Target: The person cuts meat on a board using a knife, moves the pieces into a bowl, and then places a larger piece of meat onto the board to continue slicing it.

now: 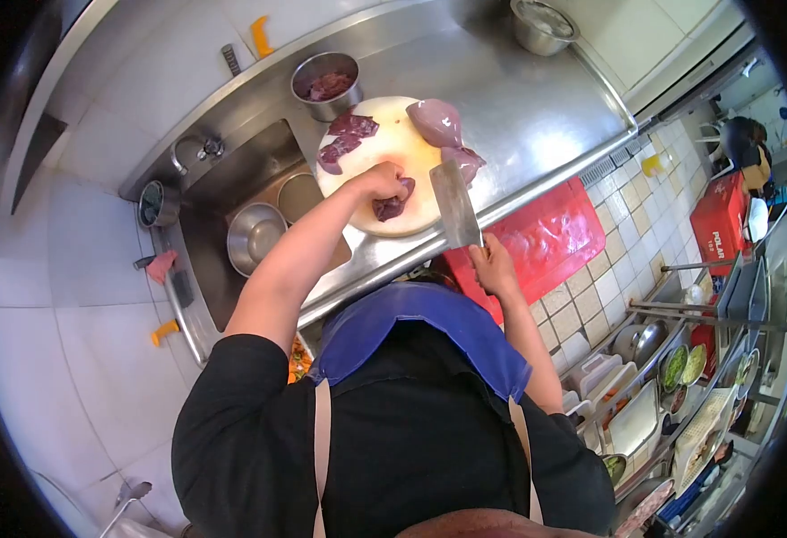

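My left hand point(380, 182) is closed on a piece of dark red meat point(392, 206) near the front of a round white cutting board point(393, 125). My right hand point(496, 267) grips a cleaver point(455, 204) by its handle, its wide blade angled over the board's right edge. Smooth pinkish-brown pieces of meat point(436, 123) lie at the right side of the board, just beyond the blade. Darker cut pieces point(349, 136) rest at its left back. A steel pot point(326, 105) behind the board contains more red meat.
On the left is a steel sink point(210, 278) with a metal bowl point(256, 235) in it and a tap point(201, 152) behind. Below the counter's right edge sits a red crate point(555, 238). Another steel bowl point(544, 27) stands at the back right. Shelving with food containers point(671, 368) fills the lower right.
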